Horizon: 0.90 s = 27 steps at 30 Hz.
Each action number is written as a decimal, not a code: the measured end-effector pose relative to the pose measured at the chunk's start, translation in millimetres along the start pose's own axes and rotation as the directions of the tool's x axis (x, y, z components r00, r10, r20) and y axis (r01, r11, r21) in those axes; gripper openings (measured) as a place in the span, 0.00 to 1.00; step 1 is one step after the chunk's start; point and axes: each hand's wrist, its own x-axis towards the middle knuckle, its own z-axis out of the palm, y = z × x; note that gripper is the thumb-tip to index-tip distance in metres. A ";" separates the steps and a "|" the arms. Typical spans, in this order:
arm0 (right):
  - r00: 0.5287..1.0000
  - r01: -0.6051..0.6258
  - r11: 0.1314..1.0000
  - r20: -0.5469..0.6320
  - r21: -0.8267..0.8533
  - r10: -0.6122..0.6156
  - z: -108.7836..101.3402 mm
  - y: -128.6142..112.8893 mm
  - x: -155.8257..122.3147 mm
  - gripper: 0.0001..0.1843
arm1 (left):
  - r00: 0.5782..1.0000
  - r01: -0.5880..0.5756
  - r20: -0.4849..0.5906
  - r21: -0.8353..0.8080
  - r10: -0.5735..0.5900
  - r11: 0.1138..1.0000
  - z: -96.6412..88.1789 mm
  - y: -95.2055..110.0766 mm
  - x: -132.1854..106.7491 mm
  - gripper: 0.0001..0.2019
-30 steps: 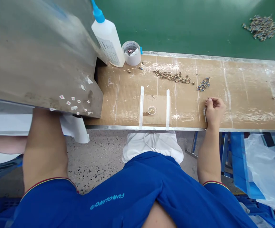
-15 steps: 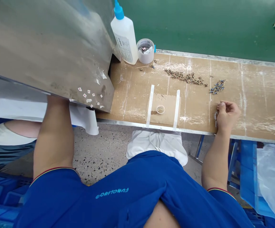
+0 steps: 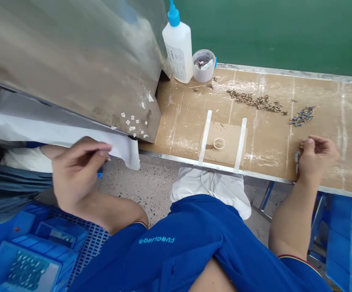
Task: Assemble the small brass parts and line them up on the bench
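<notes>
My left hand (image 3: 78, 170) is raised in front of the metal housing, thumb and forefinger pinched together; whatever sits between the tips is too small to name. My right hand (image 3: 317, 156) rests on the cardboard-covered bench (image 3: 267, 150), fingers curled in, and what they hold, if anything, is hidden. Just beyond it lies a small pile of blue-and-brass parts (image 3: 302, 116). A longer row of brass-coloured parts (image 3: 255, 100) stretches to its left. Between my hands, a small round white cap (image 3: 219, 143) sits on a cardboard square (image 3: 228, 156) held by white tape strips.
A large metal housing (image 3: 103, 73) with little stickers stands at left. Behind the bench are a blue-topped bottle (image 3: 179, 52) and a tape roll (image 3: 204, 73) holding scraps. Blue bins (image 3: 39, 259) stand low at left. Another person's clothing (image 3: 14, 182) shows at the left edge.
My left hand has come out from under the metal housing and moved right, toward me, in a pinch. The right hand stays at the same spot on the bench. The view has shifted left.
</notes>
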 end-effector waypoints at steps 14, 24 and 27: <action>0.989 -0.108 0.994 -0.101 -0.022 0.105 9.1 -1.7 9.2 0.23 | 0.734 0.532 0.678 -0.529 -0.048 0.661 139.8 24.9 -16.8 0.14; 0.955 0.250 0.943 0.103 0.218 -0.277 17.7 -21.2 -53.6 0.13 | 0.726 0.570 0.686 -0.639 0.048 0.516 193.4 26.3 -36.2 0.15; 0.794 0.186 0.952 0.533 0.242 -0.291 35.0 -40.3 -93.5 0.18 | 0.687 0.628 0.726 -0.578 -0.024 0.521 202.5 30.0 -41.3 0.16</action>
